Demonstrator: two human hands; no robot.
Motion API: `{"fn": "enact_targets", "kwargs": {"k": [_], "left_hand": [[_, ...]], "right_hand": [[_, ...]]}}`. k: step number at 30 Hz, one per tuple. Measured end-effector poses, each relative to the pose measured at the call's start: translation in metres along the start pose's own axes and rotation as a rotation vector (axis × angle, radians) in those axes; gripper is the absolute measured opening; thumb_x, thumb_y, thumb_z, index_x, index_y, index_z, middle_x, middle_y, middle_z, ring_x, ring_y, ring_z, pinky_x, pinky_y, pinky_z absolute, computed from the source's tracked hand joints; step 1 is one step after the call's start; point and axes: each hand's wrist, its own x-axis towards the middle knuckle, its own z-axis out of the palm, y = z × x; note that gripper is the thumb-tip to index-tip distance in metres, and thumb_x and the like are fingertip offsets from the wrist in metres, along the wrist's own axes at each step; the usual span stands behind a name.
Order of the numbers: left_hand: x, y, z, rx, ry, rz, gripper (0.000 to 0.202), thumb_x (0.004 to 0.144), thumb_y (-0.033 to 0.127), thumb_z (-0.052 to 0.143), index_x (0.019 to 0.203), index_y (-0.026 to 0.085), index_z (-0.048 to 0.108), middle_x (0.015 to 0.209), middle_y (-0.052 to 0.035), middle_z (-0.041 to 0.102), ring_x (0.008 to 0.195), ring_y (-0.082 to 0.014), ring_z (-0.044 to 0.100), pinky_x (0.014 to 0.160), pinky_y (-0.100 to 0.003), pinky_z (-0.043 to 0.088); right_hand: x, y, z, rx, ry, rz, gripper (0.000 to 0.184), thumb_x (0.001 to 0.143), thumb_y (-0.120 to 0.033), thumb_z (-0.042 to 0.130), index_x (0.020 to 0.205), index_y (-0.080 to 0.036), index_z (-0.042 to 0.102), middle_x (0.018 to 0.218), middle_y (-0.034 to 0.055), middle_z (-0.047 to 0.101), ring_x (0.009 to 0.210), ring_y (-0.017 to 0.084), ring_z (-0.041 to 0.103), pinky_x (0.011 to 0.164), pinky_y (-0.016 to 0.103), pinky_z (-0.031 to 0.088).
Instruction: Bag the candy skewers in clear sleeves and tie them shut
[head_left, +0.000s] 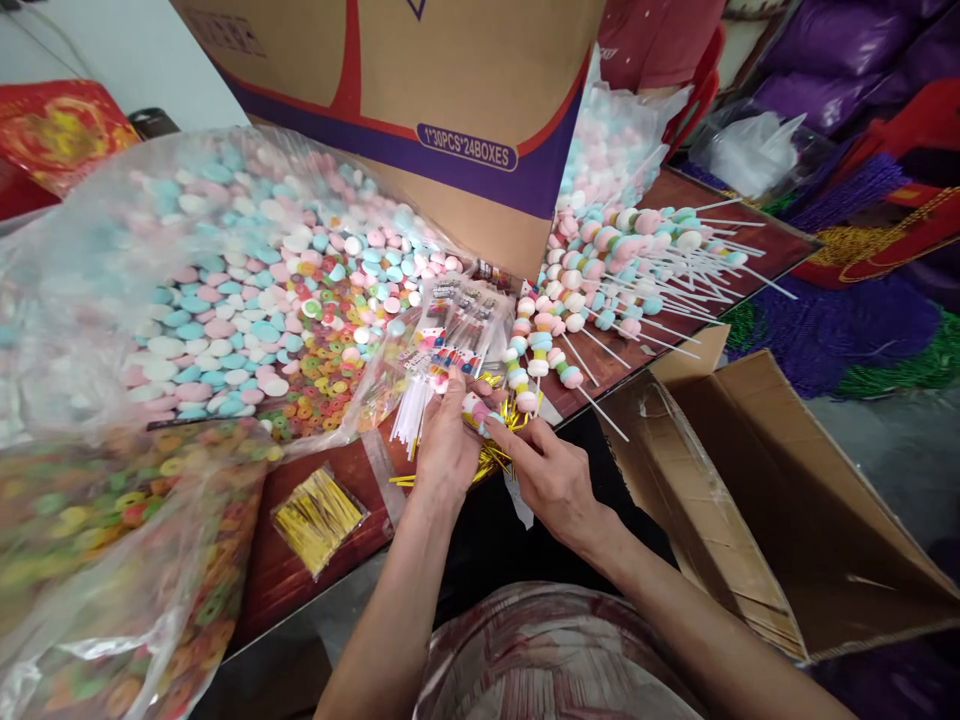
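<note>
My left hand (448, 440) is wrapped round a candy skewer (478, 412) that seems to be in a printed clear wrapper. My right hand (556, 478) is closed in a pinch at the skewer's lower end; what lies between its fingertips is hidden. Just beyond the hands, loose gold twist ties (491, 460) are heaped at the table edge. Printed clear bags (465, 318) and a bundle of white sticks (411, 412) lie beside my left hand. Finished-looking skewers of marshmallows and gummy rings (637, 250) are piled to the right.
A large bag of pastel marshmallows (217, 320) covers the left of the table, with gummy rings (330, 375) beside it and another ring bag (112, 590) nearer. A packet of gold ties (320, 520) lies in front. A tall carton (420, 80) stands behind; an open carton (825, 500) is at right.
</note>
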Motion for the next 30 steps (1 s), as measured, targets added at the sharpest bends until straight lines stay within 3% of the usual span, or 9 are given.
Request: {"fn": "enact_targets", "kwargs": {"k": [4,8,10,14,22,24,30], "left_hand": [[0.001,-0.002,-0.002,0.005,-0.03,0.023,0.029,0.078,0.039,0.076,0.074,0.016,0.058,0.066,0.0015,0.06,0.066,-0.0108,0.064,0.066,-0.021,0.051],[0.002,0.0,0.0,-0.085,-0.042,0.015,0.025,0.08,0.036,0.075,0.078,0.017,0.059,0.067,0.0018,0.061,0.064,-0.0104,0.063,0.07,-0.023,0.052],[0.001,0.0,0.003,-0.103,-0.008,0.027,0.024,0.08,0.036,0.075,0.079,0.017,0.06,0.068,0.0017,0.062,0.068,-0.0112,0.065,0.073,-0.024,0.052],[-0.001,-0.002,0.007,-0.115,0.007,0.082,0.024,0.083,0.039,0.071,0.082,0.017,0.062,0.071,0.0008,0.065,0.076,-0.0126,0.068,0.082,-0.027,0.052],[-0.001,-0.008,0.001,-0.077,-0.021,0.109,0.026,0.081,0.041,0.073,0.083,0.018,0.063,0.073,0.0016,0.064,0.076,-0.0141,0.07,0.08,-0.028,0.054],[-0.002,-0.008,0.0,-0.061,-0.028,0.113,0.025,0.08,0.041,0.073,0.082,0.018,0.062,0.072,0.0022,0.064,0.074,-0.013,0.069,0.08,-0.027,0.054],[-0.004,-0.006,0.003,-0.03,-0.055,0.079,0.026,0.078,0.039,0.076,0.077,0.017,0.062,0.07,0.0011,0.064,0.072,-0.0128,0.068,0.077,-0.026,0.054]], "right_hand": [[0.008,-0.005,0.0,0.184,-0.024,0.113,0.041,0.099,-0.013,0.038,0.128,-0.02,0.066,0.077,0.0035,0.058,0.062,0.011,0.055,0.056,0.02,0.048],[0.01,-0.007,0.0,0.506,0.098,0.232,0.035,0.096,-0.013,0.049,0.127,-0.021,0.064,0.099,0.007,0.069,0.087,0.016,0.066,0.08,0.027,0.055],[0.008,-0.008,0.001,0.588,0.146,0.293,0.033,0.094,-0.013,0.055,0.125,-0.021,0.064,0.104,0.0073,0.07,0.093,0.017,0.067,0.084,0.03,0.055],[0.005,-0.011,0.003,0.585,0.179,0.332,0.027,0.093,-0.014,0.058,0.117,-0.02,0.069,0.089,0.0046,0.07,0.078,0.015,0.065,0.073,0.027,0.055],[0.004,-0.012,0.005,0.237,0.102,0.064,0.035,0.096,-0.011,0.047,0.123,-0.017,0.068,0.076,0.0053,0.062,0.066,0.012,0.059,0.059,0.022,0.048],[0.005,-0.011,0.008,0.265,0.101,0.098,0.035,0.097,-0.012,0.046,0.122,-0.017,0.069,0.076,0.0052,0.061,0.065,0.012,0.058,0.059,0.022,0.048],[0.017,-0.009,0.009,0.617,0.137,0.406,0.025,0.097,-0.022,0.052,0.112,-0.023,0.073,0.082,0.0033,0.066,0.072,0.013,0.061,0.065,0.025,0.05]]}}
